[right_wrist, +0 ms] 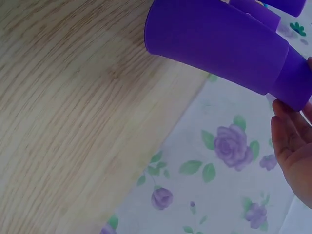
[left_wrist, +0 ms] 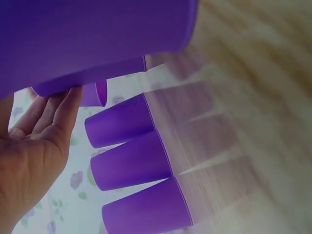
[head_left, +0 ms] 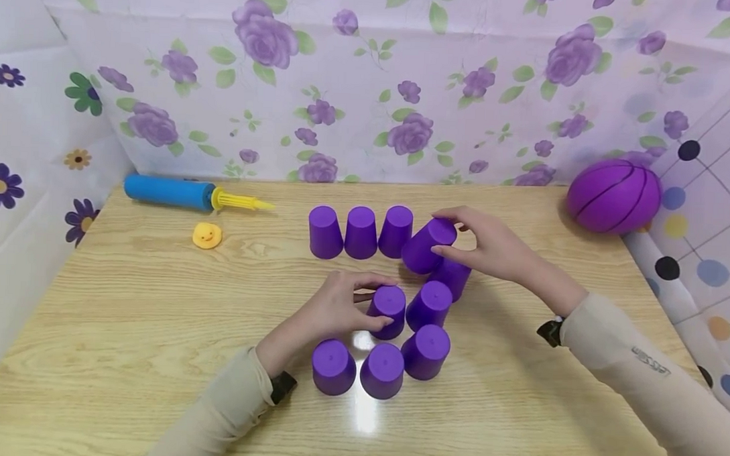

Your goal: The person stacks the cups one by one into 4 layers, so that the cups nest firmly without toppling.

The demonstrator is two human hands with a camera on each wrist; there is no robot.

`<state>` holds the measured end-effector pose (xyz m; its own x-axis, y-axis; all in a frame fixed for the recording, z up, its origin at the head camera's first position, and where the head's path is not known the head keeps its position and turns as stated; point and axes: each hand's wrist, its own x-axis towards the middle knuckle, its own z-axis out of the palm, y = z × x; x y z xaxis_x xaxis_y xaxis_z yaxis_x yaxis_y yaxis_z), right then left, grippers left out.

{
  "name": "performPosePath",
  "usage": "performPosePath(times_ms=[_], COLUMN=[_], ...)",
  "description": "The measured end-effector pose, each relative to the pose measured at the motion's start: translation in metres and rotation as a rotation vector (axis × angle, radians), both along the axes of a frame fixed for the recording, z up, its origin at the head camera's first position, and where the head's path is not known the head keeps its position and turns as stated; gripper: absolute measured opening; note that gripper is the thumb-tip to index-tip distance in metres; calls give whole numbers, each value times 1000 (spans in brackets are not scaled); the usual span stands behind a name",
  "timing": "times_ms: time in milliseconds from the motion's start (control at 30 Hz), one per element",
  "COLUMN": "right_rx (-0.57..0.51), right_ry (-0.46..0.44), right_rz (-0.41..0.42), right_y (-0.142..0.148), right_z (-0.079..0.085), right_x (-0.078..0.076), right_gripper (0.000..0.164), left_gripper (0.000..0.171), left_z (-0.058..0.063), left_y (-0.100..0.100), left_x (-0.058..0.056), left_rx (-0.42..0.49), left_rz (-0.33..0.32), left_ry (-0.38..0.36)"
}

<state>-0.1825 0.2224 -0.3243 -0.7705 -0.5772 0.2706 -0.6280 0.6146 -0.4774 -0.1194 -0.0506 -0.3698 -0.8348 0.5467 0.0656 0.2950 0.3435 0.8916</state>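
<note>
Several purple cups stand upside down on the table. My right hand (head_left: 482, 242) grips a tilted purple cup (head_left: 423, 249) by its narrow end, thumb on the near side and fingers over the far side. That cup partly covers another cup (head_left: 452, 279) just behind its lower right. Nearer to me, my left hand (head_left: 344, 304) holds a second cup (head_left: 389, 311) between thumb and fingers, inside the curve of cups. In the left wrist view the fingers (left_wrist: 70, 107) touch a cup's narrow end. The right wrist view shows the fingertips (right_wrist: 285, 122) under the held cup.
Three cups (head_left: 361, 233) line up at the back. Others, such as a cup (head_left: 430, 305), curve down the right and along the front. A blue and yellow hand pump (head_left: 170, 191) and yellow duck toy (head_left: 207, 235) lie left. A purple ball (head_left: 613, 196) sits at the back right corner.
</note>
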Motion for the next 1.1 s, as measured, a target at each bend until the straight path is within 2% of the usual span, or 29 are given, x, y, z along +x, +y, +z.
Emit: performPosePath(times_ms=[533,767,1100], right_rx=[-100,-119,-138], right_ry=[82,46,-31], right_rz=[-92,-131,-140], right_y=[15,17,13], right_z=[0,-7,-24], right_x=[-10,-18,-34], right_gripper=[50,51,55], left_gripper=[49,48,50], left_z=[-2,-2,-1], left_y=[-2,-1,-1], left_x=[-2,-2,-2], left_rx=[37,48,32], left_rz=[-6,-13,-8], left_ry=[-32,-43,-30])
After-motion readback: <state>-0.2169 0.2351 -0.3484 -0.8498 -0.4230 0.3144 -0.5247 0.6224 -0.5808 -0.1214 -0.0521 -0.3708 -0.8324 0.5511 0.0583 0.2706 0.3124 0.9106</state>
